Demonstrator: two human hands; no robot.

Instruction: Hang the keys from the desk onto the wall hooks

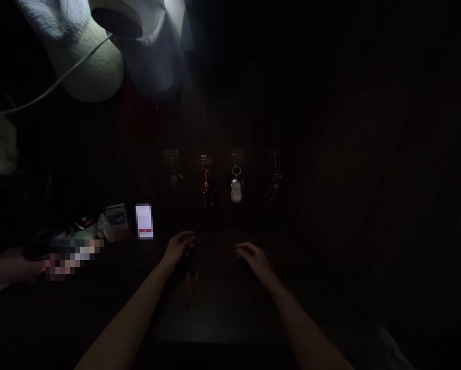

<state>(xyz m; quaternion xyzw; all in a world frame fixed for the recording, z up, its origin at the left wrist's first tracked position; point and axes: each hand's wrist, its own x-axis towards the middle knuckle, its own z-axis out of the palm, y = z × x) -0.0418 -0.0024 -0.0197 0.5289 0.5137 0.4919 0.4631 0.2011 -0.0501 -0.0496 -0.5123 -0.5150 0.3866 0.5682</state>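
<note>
The scene is very dark. My left hand (178,250) is over a dark surface (215,318), its fingers loosely curved and apart, with nothing seen in them. Opposite it, my right hand (252,257) hovers with fingers bent and slightly parted, also showing nothing held. A dim brownish thing with a pointed end (192,283) lies just below my left hand; its kind cannot be made out. Beyond my hands, several key bunches hang from hooks: small keys (174,180), a red and yellow key bunch (205,180), a pale key fob (236,189) and another set of keys (274,187).
At the left stand a small box (117,221) and a lit rectangular screen (144,221). A pinkish rounded thing (18,264) lies further left. Pale caps (94,61) hang at the upper left, with a white cord (66,72) crossing them.
</note>
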